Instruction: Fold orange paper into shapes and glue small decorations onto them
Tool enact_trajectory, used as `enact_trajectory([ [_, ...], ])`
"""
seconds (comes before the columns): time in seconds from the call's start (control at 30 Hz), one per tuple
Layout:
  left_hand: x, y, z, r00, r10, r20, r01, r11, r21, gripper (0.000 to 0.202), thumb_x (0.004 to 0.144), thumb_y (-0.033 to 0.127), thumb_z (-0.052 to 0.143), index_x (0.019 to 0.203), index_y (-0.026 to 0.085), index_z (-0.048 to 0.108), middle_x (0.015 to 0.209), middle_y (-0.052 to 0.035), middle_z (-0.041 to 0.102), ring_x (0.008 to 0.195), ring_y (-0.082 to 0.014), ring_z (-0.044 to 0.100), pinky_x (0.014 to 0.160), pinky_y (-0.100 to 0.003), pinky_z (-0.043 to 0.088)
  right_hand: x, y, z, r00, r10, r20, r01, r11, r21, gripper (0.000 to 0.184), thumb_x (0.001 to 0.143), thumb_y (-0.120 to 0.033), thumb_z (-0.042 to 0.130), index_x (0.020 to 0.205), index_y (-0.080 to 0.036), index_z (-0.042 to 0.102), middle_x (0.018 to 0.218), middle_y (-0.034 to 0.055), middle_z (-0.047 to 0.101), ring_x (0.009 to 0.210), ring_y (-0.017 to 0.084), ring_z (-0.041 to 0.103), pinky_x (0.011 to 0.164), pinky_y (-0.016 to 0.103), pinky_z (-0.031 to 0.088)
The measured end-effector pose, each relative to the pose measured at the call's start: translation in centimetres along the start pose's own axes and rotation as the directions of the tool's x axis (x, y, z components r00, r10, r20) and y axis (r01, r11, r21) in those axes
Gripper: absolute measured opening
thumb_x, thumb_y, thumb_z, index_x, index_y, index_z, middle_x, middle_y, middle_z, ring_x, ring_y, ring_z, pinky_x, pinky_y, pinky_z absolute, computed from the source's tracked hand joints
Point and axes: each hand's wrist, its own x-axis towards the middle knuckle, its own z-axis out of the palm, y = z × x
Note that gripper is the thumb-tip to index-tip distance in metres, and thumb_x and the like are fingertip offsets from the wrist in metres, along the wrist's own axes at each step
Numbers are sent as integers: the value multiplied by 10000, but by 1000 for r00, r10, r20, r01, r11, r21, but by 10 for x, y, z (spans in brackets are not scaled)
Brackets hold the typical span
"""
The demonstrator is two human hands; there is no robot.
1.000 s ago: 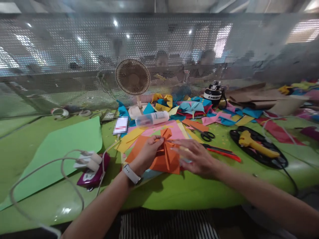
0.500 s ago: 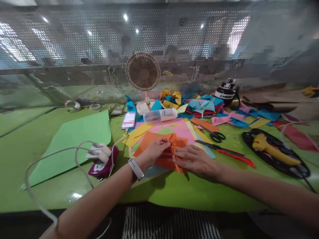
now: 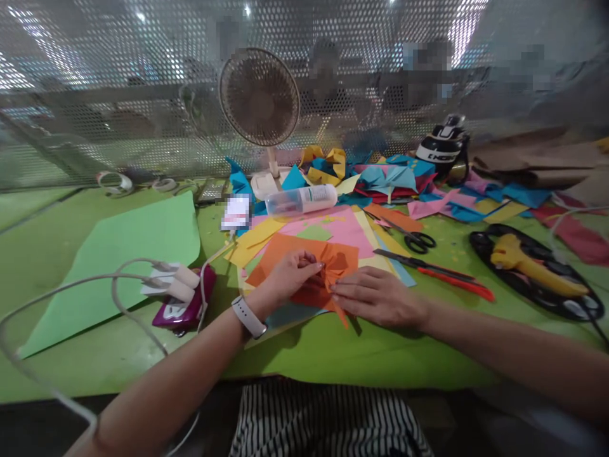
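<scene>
In the head view, a piece of orange paper with pleats fanning out from a gathered middle lies in front of me, over a flat orange sheet. My left hand, a pale watch on its wrist, is closed in a pinch at the left side of the gather. From the right, my right hand grips the lower right part with its fingers close together; the thumb is largely hidden. A narrow orange strip sticks out below the fingertips. Pink paper and other coloured sheets lie underneath.
Right of my hands lie a red-handled cutter knife, black-handled scissors and a yellow glue gun on a black tray. A purple power bank with cables sits left. Behind are a fan, a plastic bottle and paper scraps.
My view has tipped downward, so the fan and table things appear higher. Both hands stay at the orange paper, with the fingers slightly shifted and more of the pleats showing.
</scene>
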Motion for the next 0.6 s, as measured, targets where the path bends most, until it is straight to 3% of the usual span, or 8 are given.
enact_trajectory([
  [0.23,3,-5,0,993,121,5,-121,986,117,134,809,201,625,794,158,498,614,10,636,554,-117,647,539,-212,501,-1,-1,-2,1000,11,4,-11,999,-49,176,901,-132,513,1007,-171,648,1070,23,704,994,145,613,951,361,446],
  [0.33,2,-7,-3,980,199,20,-194,920,340,126,833,260,581,809,167,499,665,-7,635,574,-133,632,543,-241,488,-1,0,1,999,-21,39,21,1000,-3,170,889,-120,520,997,-149,648,1060,45,702,961,162,621,926,368,466],
  [0.4,-2,-5,-4,954,297,29,-247,733,634,154,830,313,581,801,173,522,689,-17,630,607,-159,620,561,-271,477,-2,0,3,995,-13,102,9,999,46,176,890,-113,508,995,-141,647,1039,65,702,936,169,622,847,349,498],
  [0.47,-8,0,-4,920,391,32,-225,458,860,199,823,370,587,825,174,548,723,-35,635,660,-195,618,599,-312,479,-2,0,4,987,16,158,-30,996,89,179,895,-125,502,999,-145,646,1025,79,697,924,176,619,792,340,505],
  [0.53,-15,3,-4,875,477,81,-215,233,948,242,836,391,569,919,164,563,853,-77,658,786,-239,630,691,-366,494,-2,-1,4,983,37,181,-59,991,119,174,892,-144,511,1004,-146,645,1019,84,692,924,189,612,788,350,500],
  [0.6,-19,3,-5,830,516,212,-288,71,955,260,883,323,505,1070,149,553,1100,-123,636,1018,-264,597,856,-406,471,-2,-1,3,982,43,183,-68,989,132,170,890,-150,514,996,-148,647,1008,84,689,917,194,609,795,357,495],
])
